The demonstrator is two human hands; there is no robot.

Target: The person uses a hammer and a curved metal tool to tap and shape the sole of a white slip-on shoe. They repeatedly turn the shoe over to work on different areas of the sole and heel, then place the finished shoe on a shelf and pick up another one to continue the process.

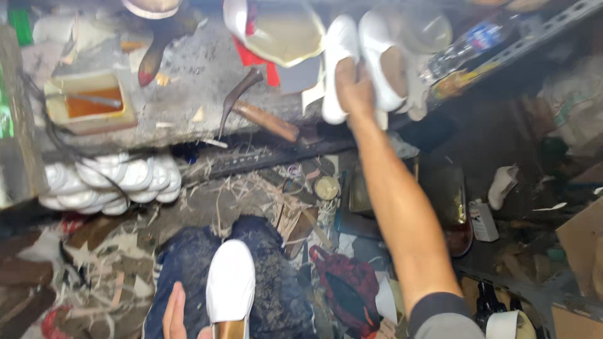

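My right hand [355, 88] closes its grip on white shoes [361, 59] at the shelf [188, 94]; I'd lift them clear slowly. Left hand [179, 317] steadies a white shoe [230, 285] on my lap.

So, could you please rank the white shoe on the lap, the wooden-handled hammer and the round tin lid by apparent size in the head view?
1. white shoe on the lap, though it lies nearest the camera
2. wooden-handled hammer
3. round tin lid
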